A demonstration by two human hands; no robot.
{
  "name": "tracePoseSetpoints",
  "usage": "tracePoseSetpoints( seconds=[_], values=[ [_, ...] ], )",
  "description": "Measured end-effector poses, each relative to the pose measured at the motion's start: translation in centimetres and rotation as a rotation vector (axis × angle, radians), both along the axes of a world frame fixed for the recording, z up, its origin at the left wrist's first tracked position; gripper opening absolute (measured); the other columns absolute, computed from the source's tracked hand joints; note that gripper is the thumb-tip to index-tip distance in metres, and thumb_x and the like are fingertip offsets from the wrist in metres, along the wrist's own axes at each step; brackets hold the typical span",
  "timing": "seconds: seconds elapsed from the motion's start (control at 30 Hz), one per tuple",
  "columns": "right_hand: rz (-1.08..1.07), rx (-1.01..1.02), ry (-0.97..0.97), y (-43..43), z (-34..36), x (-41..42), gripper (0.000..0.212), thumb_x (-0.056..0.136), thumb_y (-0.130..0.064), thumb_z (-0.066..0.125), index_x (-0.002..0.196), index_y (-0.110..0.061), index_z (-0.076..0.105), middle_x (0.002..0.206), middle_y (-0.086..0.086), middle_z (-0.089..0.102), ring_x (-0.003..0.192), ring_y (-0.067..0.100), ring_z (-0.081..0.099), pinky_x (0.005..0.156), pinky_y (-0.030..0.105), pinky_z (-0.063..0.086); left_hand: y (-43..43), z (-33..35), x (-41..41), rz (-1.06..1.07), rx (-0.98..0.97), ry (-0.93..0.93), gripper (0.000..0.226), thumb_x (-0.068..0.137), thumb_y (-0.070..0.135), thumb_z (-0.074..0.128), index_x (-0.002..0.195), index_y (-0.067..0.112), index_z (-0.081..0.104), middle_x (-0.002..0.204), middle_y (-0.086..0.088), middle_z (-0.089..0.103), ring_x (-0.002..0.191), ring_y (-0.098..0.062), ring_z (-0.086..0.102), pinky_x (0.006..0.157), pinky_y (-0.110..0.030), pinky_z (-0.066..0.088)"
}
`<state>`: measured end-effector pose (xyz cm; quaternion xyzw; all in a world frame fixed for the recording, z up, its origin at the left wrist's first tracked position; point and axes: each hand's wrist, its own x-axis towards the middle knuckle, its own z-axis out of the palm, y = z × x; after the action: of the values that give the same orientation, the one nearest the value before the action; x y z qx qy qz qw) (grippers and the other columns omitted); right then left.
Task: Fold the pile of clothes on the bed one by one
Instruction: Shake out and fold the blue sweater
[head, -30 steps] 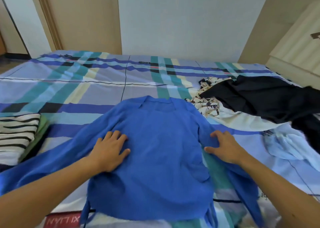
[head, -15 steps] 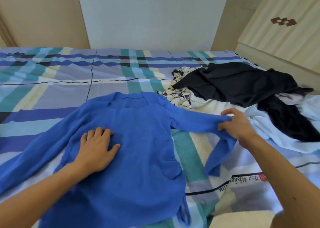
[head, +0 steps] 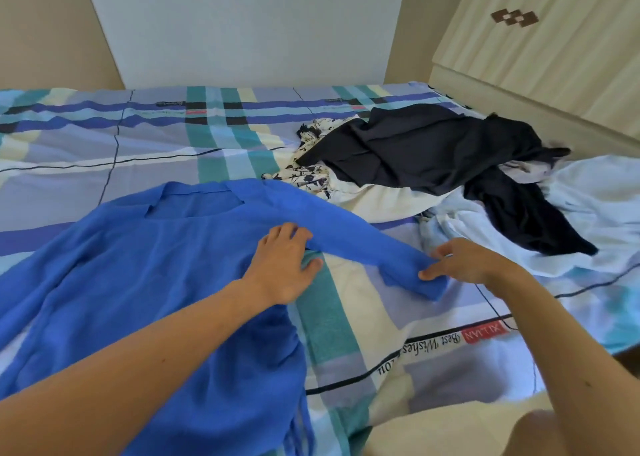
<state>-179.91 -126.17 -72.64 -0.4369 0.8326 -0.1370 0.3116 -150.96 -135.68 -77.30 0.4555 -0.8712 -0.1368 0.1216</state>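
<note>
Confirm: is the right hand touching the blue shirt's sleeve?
Touching. The head view shows the right hand pinching the end of the blue shirt's sleeve between thumb and fingers, with no gap visible.

a home bedroom: a bed point(head: 173, 150) under a plaid sheet, strewn clothes point(head: 426, 154), probably a wardrobe point(head: 554, 57) alongside.

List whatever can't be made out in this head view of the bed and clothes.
Head view: the blue shirt has its other sleeve and hem running off the left and bottom edges.
Head view, pile: the black garment lies over the floral cloth and pale blue cloth, so the garment count is unclear.
Head view, bottom right corner: a blurred tan shape, unidentifiable.
</note>
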Motion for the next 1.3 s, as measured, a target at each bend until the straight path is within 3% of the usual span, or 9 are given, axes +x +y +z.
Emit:
tracePoseSetpoints(
  seconds=[0.07,0.27,0.37,0.6,0.73,0.87,0.97,1.13,1.3],
  values=[
    [0.017,-0.053,-0.027,0.0,-0.1,-0.1,0.041,0.079,-0.02,0.083,0.061,-0.006,0.048,0.065,0.011,0.043,0.061,0.021,0.043,0.058,0.03,0.033,0.1,0.0,-1.0,-0.041,-0.013,-0.009,0.051,0.098,0.044,0.052,0.14,0.017,0.043,0.141,-0.002,0.04,0.133,-0.026,0.034,0.108,-0.037,0.03],
    [-0.132,-0.645,-0.412,0.2,1.1,-1.9,0.027,0.08,-0.028,0.076,0.089,-0.003,0.074,0.082,0.015,0.072,0.077,0.021,0.067,0.075,0.036,0.053,0.5,0.2,-4.9,-0.178,0.088,0.017,0.07,0.09,0.054,0.05,0.148,0.018,0.037,0.148,0.001,0.034,0.139,-0.024,0.03,0.113,-0.042,0.03],
    [-0.166,-0.581,-0.479,0.6,0.9,-3.4,0.023,0.081,-0.026,0.078,0.092,-0.006,0.075,0.09,0.017,0.074,0.083,0.026,0.068,0.076,0.037,0.053,0.4,-0.3,-5.8,-0.166,0.141,-0.023,0.068,0.096,0.047,0.055,0.152,0.018,0.03,0.157,-0.001,0.025,0.146,-0.024,0.021,0.119,-0.043,0.022],
    [-0.364,-0.314,-0.169,3.0,0.4,-6.4,0.033,0.074,-0.006,0.083,0.103,-0.007,0.067,0.105,0.016,0.064,0.092,0.028,0.058,0.065,0.031,0.044,0.1,-0.6,-6.1,-0.159,0.123,-0.162,0.066,0.096,0.047,0.054,0.151,0.02,0.032,0.157,-0.002,0.026,0.146,-0.025,0.023,0.119,-0.042,0.021],
    [-0.342,-0.459,-0.357,2.8,1.6,-4.5,0.032,0.078,-0.009,0.08,0.108,-0.012,0.069,0.103,0.019,0.071,0.087,0.029,0.067,0.071,0.033,0.056,1.8,0.8,-7.9,-0.258,0.109,0.14,0.066,0.09,0.039,0.067,0.147,0.019,0.039,0.144,-0.001,0.042,0.133,-0.023,0.041,0.108,-0.037,0.036],
    [-0.175,-0.643,-0.709,1.6,3.0,-0.4,0.037,0.087,-0.006,0.069,0.124,-0.01,0.062,0.107,0.021,0.07,0.084,0.023,0.07,0.069,0.029,0.059,5.1,4.0,-10.7,-0.265,0.604,0.672,0.068,0.081,0.04,0.079,0.138,0.025,0.047,0.13,0.007,0.057,0.11,-0.011,0.064,0.088,-0.024,0.052],
    [-0.021,-0.665,-0.865,0.3,3.6,2.4,0.032,0.1,-0.019,0.055,0.131,-0.017,0.059,0.117,0.02,0.07,0.099,0.027,0.069,0.092,0.038,0.054,5.1,5.8,-11.4,-0.107,0.8,0.901,0.054,0.078,0.044,0.08,0.123,0.022,0.058,0.116,0.004,0.068,0.101,-0.009,0.07,0.081,-0.03,0.06],
    [0.023,-0.707,-0.969,-2.0,4.3,6.0,0.038,0.105,-0.037,0.039,0.13,-0.016,0.058,0.117,0.013,0.072,0.11,0.025,0.069,0.095,0.038,0.054,1.5,6.6,-8.4,0.199,0.64,0.982,0.019,0.094,0.008,0.058,0.111,0.008,0.065,0.106,-0.01,0.069,0.095,-0.022,0.068,0.068,-0.028,0.061],
    [0.042,-0.793,-0.701,-4.6,2.9,8.5,0.019,0.1,-0.023,0.056,0.113,-0.013,0.065,0.102,0.011,0.075,0.095,0.021,0.07,0.087,0.036,0.052,-3.0,9.5,-2.2,0.416,0.565,1.1,0.007,0.1,0.013,0.056,0.094,0.015,0.052,0.092,0.003,0.046,0.086,-0.019,0.057,0.073,-0.033,0.061]
  ],
)
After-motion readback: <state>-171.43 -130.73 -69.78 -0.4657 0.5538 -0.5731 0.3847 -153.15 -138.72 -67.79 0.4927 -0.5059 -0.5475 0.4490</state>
